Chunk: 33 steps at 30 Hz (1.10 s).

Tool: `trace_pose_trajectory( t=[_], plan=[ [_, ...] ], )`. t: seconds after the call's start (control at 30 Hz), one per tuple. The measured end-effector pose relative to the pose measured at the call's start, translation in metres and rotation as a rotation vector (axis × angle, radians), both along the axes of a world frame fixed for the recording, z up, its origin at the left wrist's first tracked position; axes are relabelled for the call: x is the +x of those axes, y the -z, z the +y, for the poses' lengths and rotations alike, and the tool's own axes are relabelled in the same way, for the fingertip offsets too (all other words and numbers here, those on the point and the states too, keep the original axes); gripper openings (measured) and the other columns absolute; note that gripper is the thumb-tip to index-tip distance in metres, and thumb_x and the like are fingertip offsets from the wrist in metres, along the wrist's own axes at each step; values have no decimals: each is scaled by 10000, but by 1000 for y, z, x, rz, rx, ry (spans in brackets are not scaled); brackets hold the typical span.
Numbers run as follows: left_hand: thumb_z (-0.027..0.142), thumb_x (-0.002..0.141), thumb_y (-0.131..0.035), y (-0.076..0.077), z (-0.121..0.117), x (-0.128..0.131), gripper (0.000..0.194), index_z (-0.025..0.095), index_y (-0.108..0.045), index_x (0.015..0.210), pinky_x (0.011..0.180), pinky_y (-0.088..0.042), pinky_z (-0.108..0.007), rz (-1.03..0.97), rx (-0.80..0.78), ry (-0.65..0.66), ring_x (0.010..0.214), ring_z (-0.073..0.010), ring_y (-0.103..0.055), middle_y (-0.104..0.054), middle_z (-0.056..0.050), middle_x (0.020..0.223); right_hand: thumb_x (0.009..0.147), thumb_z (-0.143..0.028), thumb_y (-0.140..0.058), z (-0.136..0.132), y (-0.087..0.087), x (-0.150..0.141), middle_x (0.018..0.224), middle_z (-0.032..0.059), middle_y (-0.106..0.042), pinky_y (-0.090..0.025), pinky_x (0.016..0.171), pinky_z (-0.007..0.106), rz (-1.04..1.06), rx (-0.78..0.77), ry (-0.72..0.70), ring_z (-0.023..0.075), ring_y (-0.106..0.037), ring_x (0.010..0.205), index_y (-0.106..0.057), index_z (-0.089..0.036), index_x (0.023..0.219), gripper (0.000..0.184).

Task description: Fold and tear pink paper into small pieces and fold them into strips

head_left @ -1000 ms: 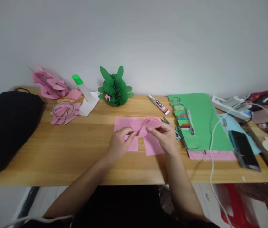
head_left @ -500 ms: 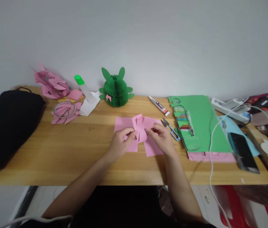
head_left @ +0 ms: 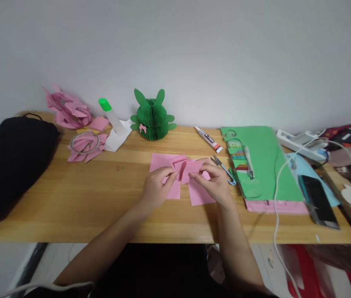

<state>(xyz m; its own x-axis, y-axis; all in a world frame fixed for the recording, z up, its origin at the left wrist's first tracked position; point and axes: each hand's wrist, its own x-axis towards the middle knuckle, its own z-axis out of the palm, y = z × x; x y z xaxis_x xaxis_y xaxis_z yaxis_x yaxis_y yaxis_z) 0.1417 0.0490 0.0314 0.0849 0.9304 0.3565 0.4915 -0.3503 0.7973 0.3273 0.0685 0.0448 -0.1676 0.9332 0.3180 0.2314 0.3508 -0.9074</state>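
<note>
Between my hands is a folded piece of pink paper, raised a little over the table. My left hand pinches its left side, and my right hand pinches its right side. A dark gap or slit shows between its two halves. Flat pink sheets lie beneath, one to the left and one to the right. Blue-handled thread snips lie just beyond my right hand, partly covered by it.
Behind stands a green honeycomb-paper figure with a pink bow. A glue tube, a glue stick, a tape roll and pink scraps lie around. Rightward are a green folder, a phone and a white cable.
The pink paper was spread wider and flatter; now its right part is folded over and the two halves stand at an angle. Both hands keep their pinch and have barely shifted.
</note>
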Motion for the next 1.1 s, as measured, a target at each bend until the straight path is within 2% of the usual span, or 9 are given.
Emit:
trace_pose_trajectory(
  t=[0.27, 0.4, 0.57, 0.77, 0.9, 0.97, 1.1],
  plan=[
    [243, 879, -522, 0, -1, 0, 239, 193, -618, 666, 642, -443, -288, 40, 140, -23, 637, -156, -592, -657, -22, 647, 762, -235, -705, -4, -1, -5, 946, 61, -716, -507, 871, 377, -4, 1, -69, 205, -650, 958, -718, -233, 746, 20],
    [245, 876, -530, 1, -1, 0, 243, 196, -623, 657, 647, -442, -301, 38, 155, -26, 634, -159, -593, -665, -25, 645, 772, -239, -696, -4, -1, -5, 949, 69, -721, -511, 872, 391, -8, -1, -73, 215, -661, 956, -723, -229, 749, 37],
    [227, 865, -531, 1, -2, 1, 192, 196, -618, 697, 681, -458, -308, 19, 100, 18, 679, -166, -617, -683, -27, 694, 775, -228, -689, -4, 1, -4, 872, 57, -723, -522, 805, 368, -28, 26, -46, 204, -665, 866, -720, -229, 765, 32],
    [187, 895, -432, -5, -7, 1, 163, 186, -592, 866, 574, -440, -244, -29, -17, 99, 602, -126, -574, -623, 3, 685, 777, -209, -675, -3, -1, -9, 825, 40, -707, -519, 755, 337, -72, 62, -27, 189, -650, 814, -690, -230, 712, 70],
    [233, 871, -504, -4, -6, 2, 102, 188, -573, 809, 617, -423, -275, -49, -37, 35, 629, -144, -521, -553, 5, 663, 784, -219, -662, -5, 0, -15, 802, 42, -690, -511, 729, 326, -99, 74, -43, 182, -633, 789, -670, -220, 716, 68],
    [236, 868, -513, -1, -4, 2, 96, 190, -573, 808, 673, -435, -298, -78, -55, 10, 702, -160, -535, -570, -14, 721, 784, -239, -663, -6, 4, -19, 815, 42, -674, -507, 691, 311, -107, 72, -33, 169, -614, 756, -648, -217, 779, 27],
    [182, 845, -521, 5, 1, 3, 94, 192, -587, 911, 802, -472, -346, -173, -121, 21, 872, -185, -594, -635, -54, 896, 802, -263, -643, -8, 12, -24, 925, 45, -640, -502, 644, 284, -108, 68, 26, 142, -598, 725, -524, -227, 1057, 284]
  ],
)
